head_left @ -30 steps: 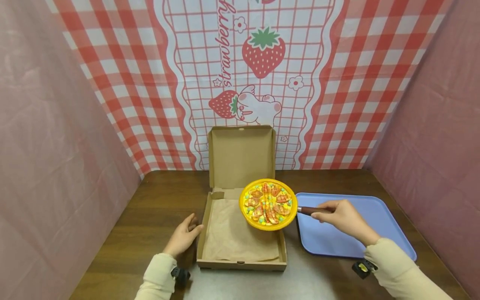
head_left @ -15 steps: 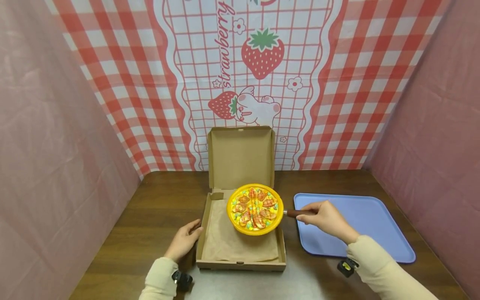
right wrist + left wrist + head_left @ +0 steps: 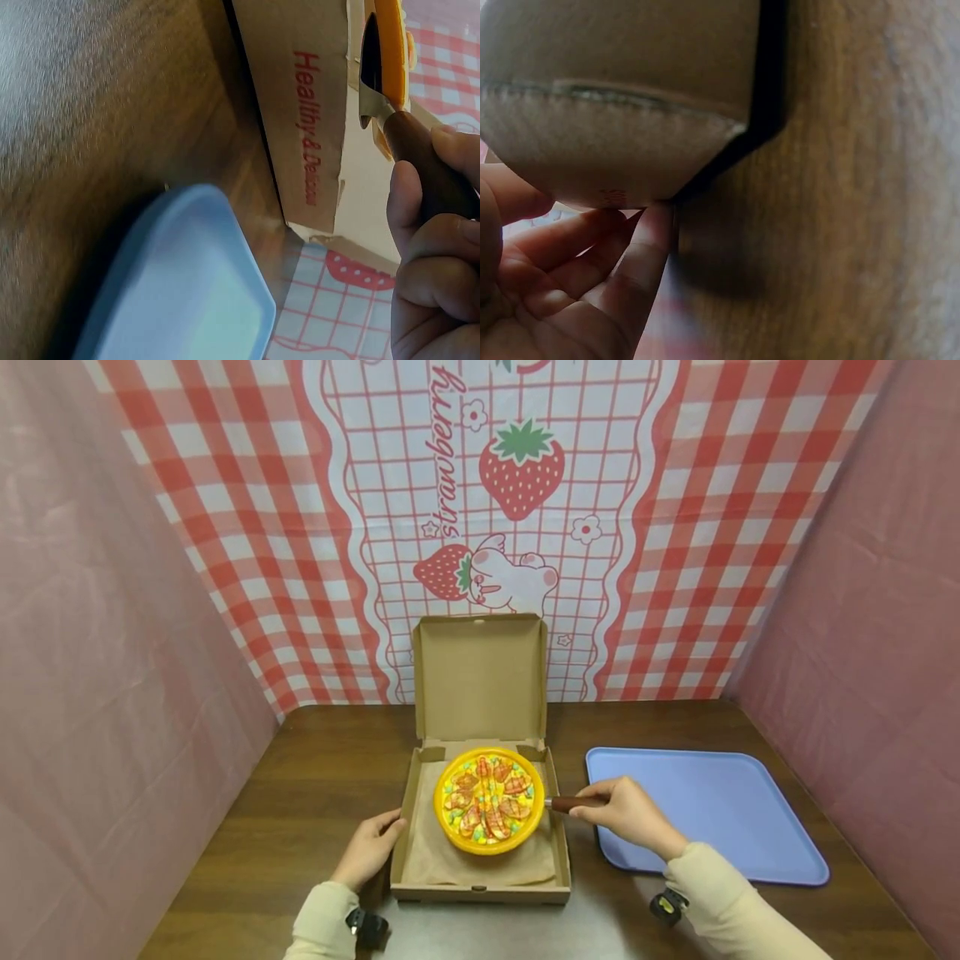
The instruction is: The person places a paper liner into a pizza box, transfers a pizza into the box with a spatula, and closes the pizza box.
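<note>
Left hand (image 3: 369, 850): lower left of centre, fingers loosely extended; I touch the left side of the cardboard box (image 3: 435, 893).
Right hand (image 3: 628, 814): lower right; I grip the brown-handled server (image 3: 576, 804).
Pizza (image 3: 489, 802): below centre frame, on my server, above the paper lining (image 3: 450, 865).
Blue tray (image 3: 712, 810): lower right, on the tabletop (image 3: 337, 760).
Box lid (image 3: 482, 681): upright behind the pizza.
Checked backdrop (image 3: 585, 468): across the upper frame.
</note>
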`<state>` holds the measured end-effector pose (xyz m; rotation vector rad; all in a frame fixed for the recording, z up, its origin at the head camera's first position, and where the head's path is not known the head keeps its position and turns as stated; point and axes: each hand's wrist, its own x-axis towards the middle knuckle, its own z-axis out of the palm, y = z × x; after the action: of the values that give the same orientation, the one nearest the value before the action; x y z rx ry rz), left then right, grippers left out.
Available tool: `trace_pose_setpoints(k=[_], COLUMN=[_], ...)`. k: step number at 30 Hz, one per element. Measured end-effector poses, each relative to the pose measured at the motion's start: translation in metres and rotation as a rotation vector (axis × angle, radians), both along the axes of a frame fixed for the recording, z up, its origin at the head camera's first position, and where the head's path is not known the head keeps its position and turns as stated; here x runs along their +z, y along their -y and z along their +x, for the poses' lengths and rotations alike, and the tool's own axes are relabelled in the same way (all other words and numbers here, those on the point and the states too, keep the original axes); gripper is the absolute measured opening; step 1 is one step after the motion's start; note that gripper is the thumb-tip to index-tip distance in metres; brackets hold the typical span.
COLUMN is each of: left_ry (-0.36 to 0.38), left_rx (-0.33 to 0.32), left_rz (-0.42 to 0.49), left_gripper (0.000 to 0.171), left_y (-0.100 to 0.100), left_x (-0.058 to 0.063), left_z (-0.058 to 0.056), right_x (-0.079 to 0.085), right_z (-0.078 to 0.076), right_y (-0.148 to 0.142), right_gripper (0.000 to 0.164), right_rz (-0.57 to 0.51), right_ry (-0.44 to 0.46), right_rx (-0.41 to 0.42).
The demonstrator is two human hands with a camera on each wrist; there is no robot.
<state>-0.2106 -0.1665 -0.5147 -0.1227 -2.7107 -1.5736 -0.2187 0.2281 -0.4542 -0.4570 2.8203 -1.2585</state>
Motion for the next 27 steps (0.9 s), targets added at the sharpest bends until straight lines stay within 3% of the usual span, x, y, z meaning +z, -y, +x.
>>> trace_pose_setpoints(k=[27], left_ry=[-0.016], left_rx=[0.016], left_rz=[-0.011], left_gripper=[0.039], left_y=[0.001], left_x=[-0.005], left_z=[0.003], right_x=[-0.023], right_z=[0.003], right_y=[0.022], right_gripper=[0.020], right_rz=[0.060], right_ry=[-0.034], right_rx=[0.063])
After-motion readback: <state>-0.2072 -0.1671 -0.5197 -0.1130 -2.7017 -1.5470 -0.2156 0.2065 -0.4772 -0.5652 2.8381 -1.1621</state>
